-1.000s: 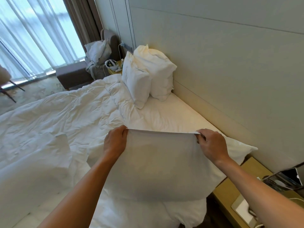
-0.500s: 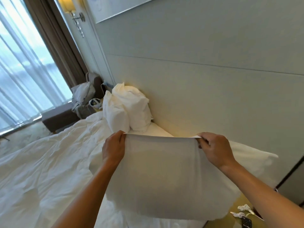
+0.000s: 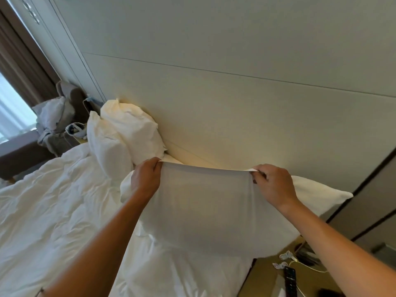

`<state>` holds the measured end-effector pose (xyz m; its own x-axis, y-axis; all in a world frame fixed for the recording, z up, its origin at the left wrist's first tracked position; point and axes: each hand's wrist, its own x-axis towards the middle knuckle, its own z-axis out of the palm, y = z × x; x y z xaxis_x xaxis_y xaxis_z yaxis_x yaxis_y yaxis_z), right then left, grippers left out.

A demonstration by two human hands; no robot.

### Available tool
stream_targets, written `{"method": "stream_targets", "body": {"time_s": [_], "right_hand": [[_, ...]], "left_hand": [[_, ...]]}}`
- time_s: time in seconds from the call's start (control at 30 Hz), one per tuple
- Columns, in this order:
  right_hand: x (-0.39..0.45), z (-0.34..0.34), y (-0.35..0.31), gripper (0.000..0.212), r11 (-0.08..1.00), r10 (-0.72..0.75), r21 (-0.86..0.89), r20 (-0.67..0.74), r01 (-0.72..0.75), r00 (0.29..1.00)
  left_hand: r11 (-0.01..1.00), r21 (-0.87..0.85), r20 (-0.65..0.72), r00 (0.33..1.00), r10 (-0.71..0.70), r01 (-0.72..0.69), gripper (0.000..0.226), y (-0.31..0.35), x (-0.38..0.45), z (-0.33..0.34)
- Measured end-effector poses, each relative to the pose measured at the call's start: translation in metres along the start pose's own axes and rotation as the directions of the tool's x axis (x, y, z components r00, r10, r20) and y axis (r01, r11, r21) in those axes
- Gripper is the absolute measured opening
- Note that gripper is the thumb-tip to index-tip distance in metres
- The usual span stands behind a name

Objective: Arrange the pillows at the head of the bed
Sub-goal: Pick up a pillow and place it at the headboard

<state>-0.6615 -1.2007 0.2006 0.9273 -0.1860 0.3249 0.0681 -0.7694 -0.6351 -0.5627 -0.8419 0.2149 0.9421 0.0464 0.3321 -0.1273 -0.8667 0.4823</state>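
Note:
I hold a white pillow (image 3: 205, 211) up in front of me by its top edge, above the near end of the bed. My left hand (image 3: 145, 179) grips the top left corner and my right hand (image 3: 274, 185) grips the top right corner. Its far right corner sticks out past my right hand. Two more white pillows stand at the head of the bed further along: one (image 3: 132, 129) leans on the padded headboard (image 3: 235, 125), the other (image 3: 107, 146) stands in front of it.
A rumpled white duvet (image 3: 53, 200) covers the bed on the left. A bedside table (image 3: 300, 275) at lower right carries a remote and cables. An armchair with clothes (image 3: 55, 118) stands by the curtained window at far left.
The pillow has been lifted higher, both hands keeping their grip on its top edge. My view has tilted up toward the headboard wall.

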Motion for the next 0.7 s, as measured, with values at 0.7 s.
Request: {"method": "stream_targets", "body": {"time_s": [0.7], "right_hand": [[0.037,0.164,0.028,0.039,0.942,0.329,-0.115,0.141,-0.315,0.934]], "left_hand": [[0.997,0.013,0.342,0.936,-0.081,0.081,0.033,-0.129,0.099,0.13]]}}
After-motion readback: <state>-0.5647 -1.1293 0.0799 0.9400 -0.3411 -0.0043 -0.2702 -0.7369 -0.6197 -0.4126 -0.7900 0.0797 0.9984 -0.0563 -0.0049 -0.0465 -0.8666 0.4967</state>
